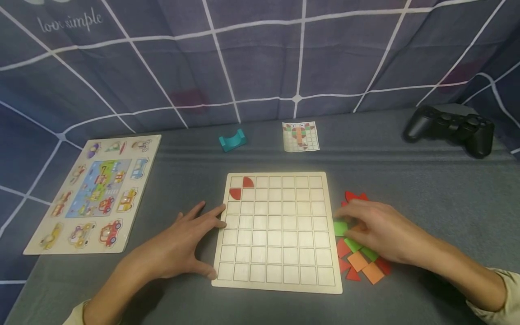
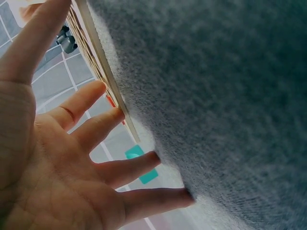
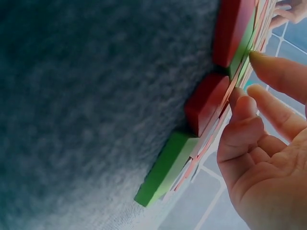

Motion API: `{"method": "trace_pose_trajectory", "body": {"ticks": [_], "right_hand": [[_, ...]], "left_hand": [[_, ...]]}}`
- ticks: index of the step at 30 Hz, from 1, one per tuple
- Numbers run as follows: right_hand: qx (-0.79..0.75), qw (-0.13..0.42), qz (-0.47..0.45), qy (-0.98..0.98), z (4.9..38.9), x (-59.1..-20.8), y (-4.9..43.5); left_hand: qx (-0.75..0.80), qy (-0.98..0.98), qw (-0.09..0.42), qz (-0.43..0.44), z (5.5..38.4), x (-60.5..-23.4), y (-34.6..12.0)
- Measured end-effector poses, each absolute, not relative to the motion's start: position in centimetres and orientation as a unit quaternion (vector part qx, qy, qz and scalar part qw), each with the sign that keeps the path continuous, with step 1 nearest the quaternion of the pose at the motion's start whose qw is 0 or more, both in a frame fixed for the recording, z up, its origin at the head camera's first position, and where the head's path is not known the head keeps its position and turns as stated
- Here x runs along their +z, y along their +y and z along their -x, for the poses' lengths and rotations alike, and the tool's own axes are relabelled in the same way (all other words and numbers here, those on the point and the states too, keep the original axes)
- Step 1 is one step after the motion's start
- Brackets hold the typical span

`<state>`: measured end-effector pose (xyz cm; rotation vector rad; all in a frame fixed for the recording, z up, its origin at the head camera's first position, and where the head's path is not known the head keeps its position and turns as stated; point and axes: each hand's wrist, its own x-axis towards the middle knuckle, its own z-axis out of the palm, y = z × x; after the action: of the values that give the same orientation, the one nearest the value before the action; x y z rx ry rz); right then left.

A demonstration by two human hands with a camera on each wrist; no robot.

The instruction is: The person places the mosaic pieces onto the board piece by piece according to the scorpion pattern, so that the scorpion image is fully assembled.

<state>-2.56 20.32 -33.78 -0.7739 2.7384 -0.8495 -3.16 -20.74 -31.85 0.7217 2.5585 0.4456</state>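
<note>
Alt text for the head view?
Right hand over red, green and orange pieces beside a wooden grid board holding two red quarter-circles; left hand spread at its opposite edge. Behind the board: picture card and teal block; left, picture puzzle; right, game controller.

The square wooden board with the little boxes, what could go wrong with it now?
If the left hand, at the left edge of the board, bumps it, the two flat red quarter-circle pieces might slide off their squares. The right hand might scatter the loose red, green and orange flat pieces crowded beneath it.
</note>
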Motion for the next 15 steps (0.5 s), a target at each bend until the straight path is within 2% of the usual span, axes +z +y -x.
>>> {"method": "trace_pose_trajectory", "body": {"ticks": [8,15], "right_hand": [[-0.273,0.067,0.268,0.921,2.58,-33.91,19.84],[-0.250,0.075,0.267,0.927,2.47,-33.82,19.74]], "left_hand": [[0.161,0.926,0.218,-0.262,3.15,-31.83,-20.82],[0.161,0.925,0.217,-0.266,3.17,-31.99,-20.95]]}}
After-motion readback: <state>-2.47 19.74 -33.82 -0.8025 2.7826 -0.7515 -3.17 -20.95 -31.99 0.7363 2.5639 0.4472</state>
